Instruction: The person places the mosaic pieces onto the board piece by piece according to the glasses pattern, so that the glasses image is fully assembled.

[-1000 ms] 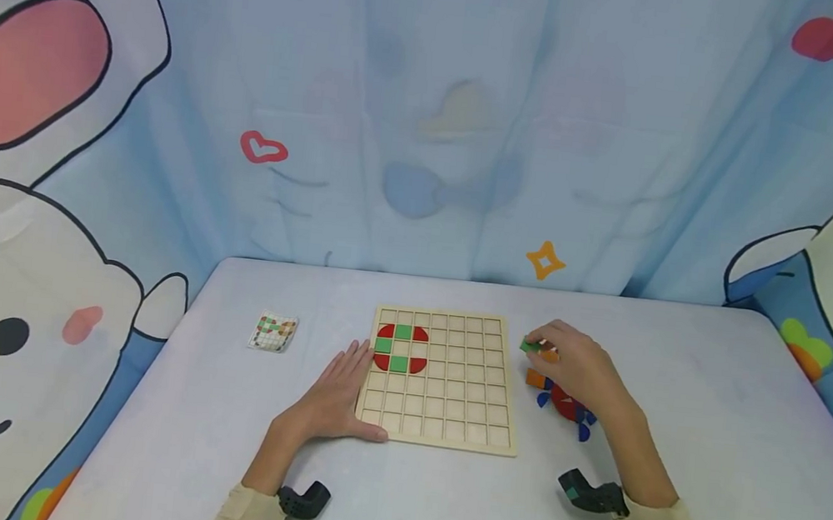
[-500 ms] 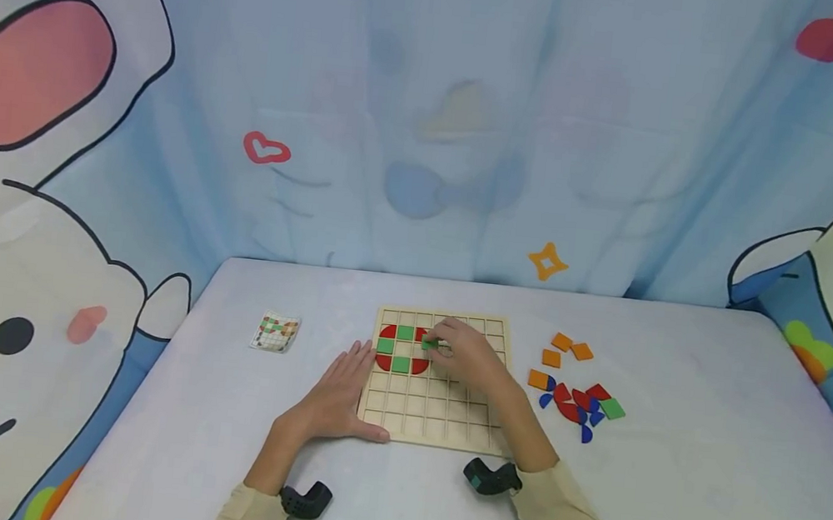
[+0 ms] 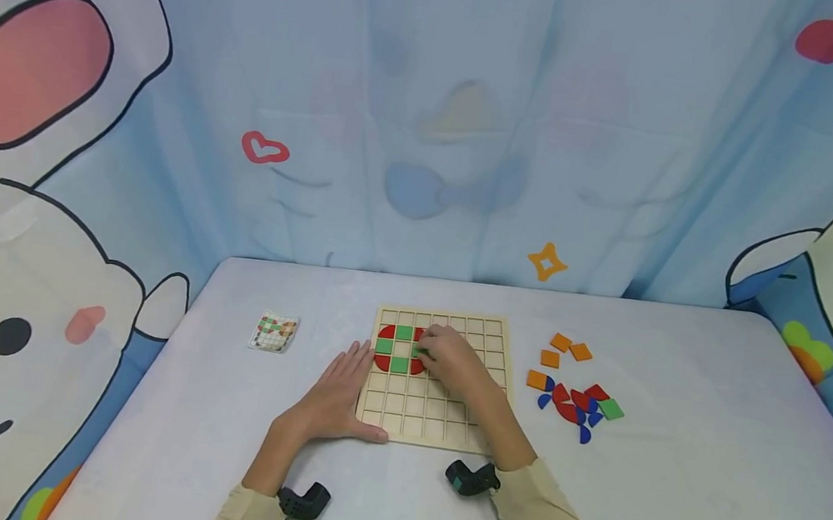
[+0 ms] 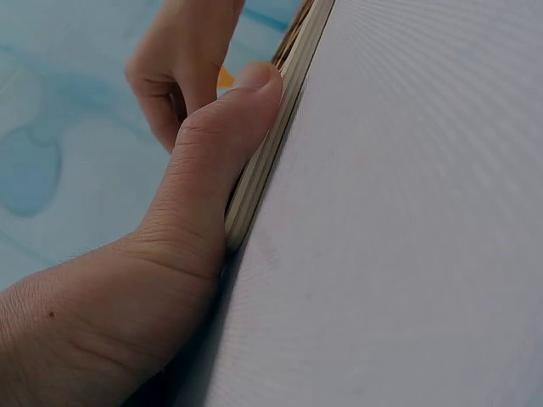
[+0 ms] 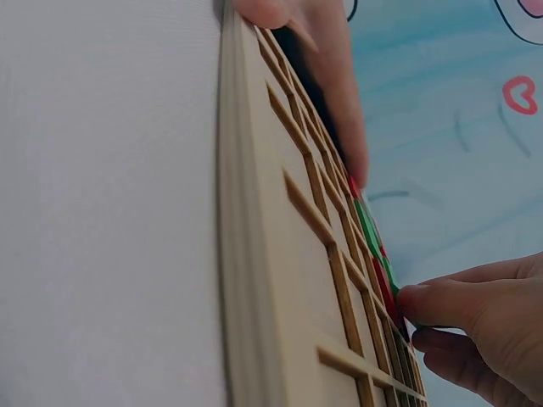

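Note:
A wooden grid board lies on the table with red rounded pieces and green square tiles set in its upper left cells. My left hand rests against the board's left side, fingers straight, and its thumb lies at the front corner. With thumb and fingertips, my right hand pinches a green square tile at the right side of the red and green ring. Fingers mostly cover that tile in the head view; a thin green edge shows beside the fingertips in the right wrist view.
Loose orange squares, red pieces, blue pieces and a green tile lie right of the board. A small pattern card lies to its left. A printed curtain hangs behind the table.
From the loose pieces at the right, my right hand has carried a green tile left onto the board, then slightly further left and down into the ring. My left hand stays put.

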Available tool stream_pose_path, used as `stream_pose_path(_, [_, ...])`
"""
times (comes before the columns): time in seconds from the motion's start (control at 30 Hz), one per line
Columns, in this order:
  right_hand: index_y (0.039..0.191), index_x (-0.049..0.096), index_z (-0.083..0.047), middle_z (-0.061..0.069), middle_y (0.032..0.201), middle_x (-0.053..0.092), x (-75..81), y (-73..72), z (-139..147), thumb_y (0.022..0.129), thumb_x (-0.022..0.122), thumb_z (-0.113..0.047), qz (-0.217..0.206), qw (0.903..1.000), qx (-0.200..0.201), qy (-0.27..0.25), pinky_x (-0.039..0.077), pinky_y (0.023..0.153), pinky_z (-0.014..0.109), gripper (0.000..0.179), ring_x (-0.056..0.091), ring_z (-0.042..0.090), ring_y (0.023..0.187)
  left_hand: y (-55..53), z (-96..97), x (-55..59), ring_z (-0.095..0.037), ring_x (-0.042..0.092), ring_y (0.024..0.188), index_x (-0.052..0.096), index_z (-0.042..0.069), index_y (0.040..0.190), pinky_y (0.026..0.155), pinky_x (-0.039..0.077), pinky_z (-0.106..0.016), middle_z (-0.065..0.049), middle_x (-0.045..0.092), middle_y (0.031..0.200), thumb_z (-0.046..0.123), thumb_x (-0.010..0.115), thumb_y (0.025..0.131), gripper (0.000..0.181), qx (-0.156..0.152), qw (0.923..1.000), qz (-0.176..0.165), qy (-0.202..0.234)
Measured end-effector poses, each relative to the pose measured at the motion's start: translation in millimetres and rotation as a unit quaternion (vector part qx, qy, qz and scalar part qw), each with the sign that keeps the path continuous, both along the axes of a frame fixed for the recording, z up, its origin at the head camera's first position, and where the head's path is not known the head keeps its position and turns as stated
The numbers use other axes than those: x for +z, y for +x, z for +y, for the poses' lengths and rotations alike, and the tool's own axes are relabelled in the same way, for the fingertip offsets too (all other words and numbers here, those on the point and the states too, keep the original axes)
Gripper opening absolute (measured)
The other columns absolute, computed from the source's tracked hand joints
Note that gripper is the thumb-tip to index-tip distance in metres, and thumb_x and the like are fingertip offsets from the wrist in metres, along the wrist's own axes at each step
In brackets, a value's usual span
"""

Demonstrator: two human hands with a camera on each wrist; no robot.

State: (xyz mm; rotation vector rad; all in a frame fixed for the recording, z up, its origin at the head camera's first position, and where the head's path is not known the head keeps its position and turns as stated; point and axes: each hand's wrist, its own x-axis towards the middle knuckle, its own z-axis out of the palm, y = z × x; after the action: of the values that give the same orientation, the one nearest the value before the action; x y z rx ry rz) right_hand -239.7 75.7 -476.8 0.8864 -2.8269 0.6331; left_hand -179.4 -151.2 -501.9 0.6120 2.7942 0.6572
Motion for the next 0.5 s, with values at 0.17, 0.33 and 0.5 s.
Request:
stream_pose_path(0.17, [0.096,0.076,-0.007,0.004,0.1,0.069,-1.4,2.2,-3.4,0.09,0.068,-0.011,0.01,0.9998,-0.012,0.015,0.055,0.079,0.031,0.011,0.061,0.021,0.091,0.9,0.2,1.1,-0.022,-0.003,0.154,0.006,0.008,0.157,0.125,0.007,-0.046,-0.005,0.003,0.166,0.07,0.072,0.069,0.127,-0.001,1.0,-0.002,0.001])
stream_pose_path(0.33, [0.096,0.076,-0.007,0.004,0.103,0.068,-2.2,3.9,-4.6,0.09,0.068,-0.01,0.013,0.9995,-0.021,0.02,0.056,0.079,0.031,0.011,0.061,0.021,0.097,-0.4,0.1,0.5,-0.022,-0.003,0.154,0.005,0.008,0.157,0.125,0.008,-0.046,-0.005,0.002,0.166,0.071,0.072,0.069,0.127,-0.003,1.0,0.0,-0.009])
stream_pose_path(0.5, [0.098,0.077,-0.01,0.003,0.106,0.066,-3.8,5.2,-2.7,0.09,0.068,-0.014,0.021,0.9991,-0.022,0.03,0.055,0.075,0.03,0.012,0.057,0.019,0.098,-0.8,-0.4,-0.6,-0.022,-0.003,0.154,0.005,0.008,0.157,0.125,0.007,-0.046,-0.005,0.003,0.166,0.072,0.071,0.069,0.127,-0.005,1.0,0.002,-0.007])
